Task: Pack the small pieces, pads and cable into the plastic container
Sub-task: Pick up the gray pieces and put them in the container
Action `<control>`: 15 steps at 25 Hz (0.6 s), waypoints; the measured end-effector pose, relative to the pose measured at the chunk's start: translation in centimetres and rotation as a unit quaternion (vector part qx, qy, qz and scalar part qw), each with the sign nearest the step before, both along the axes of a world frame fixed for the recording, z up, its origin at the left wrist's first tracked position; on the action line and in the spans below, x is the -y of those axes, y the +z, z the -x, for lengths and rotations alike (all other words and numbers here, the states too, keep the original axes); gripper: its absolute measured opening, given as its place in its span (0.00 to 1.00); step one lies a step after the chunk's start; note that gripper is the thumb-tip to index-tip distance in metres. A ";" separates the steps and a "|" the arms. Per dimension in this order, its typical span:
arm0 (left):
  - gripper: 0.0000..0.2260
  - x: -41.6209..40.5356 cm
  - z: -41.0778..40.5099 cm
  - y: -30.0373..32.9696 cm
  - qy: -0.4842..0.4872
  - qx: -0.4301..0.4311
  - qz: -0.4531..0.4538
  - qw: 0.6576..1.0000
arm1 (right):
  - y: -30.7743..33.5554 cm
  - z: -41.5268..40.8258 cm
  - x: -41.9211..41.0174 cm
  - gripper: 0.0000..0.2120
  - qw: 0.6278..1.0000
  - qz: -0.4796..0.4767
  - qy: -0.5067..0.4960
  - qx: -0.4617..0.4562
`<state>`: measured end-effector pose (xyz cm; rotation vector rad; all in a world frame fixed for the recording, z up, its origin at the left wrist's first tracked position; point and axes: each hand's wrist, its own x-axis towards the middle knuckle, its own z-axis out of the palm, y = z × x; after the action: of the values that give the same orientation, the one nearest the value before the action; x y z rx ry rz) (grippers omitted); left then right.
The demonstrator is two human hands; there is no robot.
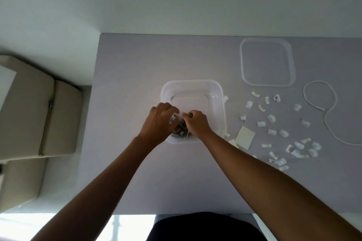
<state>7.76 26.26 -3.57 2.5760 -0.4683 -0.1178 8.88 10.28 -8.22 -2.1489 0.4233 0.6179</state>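
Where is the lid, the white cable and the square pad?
lid (pixel 267 61): head view, its flat middle.
white cable (pixel 335 101): head view, right side of its loop.
square pad (pixel 245 137): head view, its centre.

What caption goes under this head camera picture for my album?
Both hands drop small pieces into the clear container; more pieces, pad, cable and lid wait.
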 end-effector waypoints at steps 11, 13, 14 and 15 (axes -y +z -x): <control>0.13 -0.2 0.9 -1.8 0.227 -0.195 0.008 0.954 | 3.6 1.6 -1.0 0.23 0.976 0.030 0.216 -0.024; 0.14 -0.1 0.5 -1.7 0.230 -0.192 -0.011 0.954 | 4.2 1.7 -0.3 0.24 0.972 0.029 0.231 -0.030; 0.14 -0.1 0.3 -1.7 0.231 -0.189 -0.017 0.954 | 4.2 1.7 0.0 0.24 0.971 0.032 0.234 -0.028; 0.14 -0.1 0.2 -1.7 0.231 -0.186 -0.018 0.955 | 4.2 1.7 0.2 0.23 0.971 0.036 0.235 -0.023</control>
<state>7.54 26.32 -5.27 2.5405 0.2785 -0.4361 7.17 10.04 -4.04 -2.3220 -0.0506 0.9264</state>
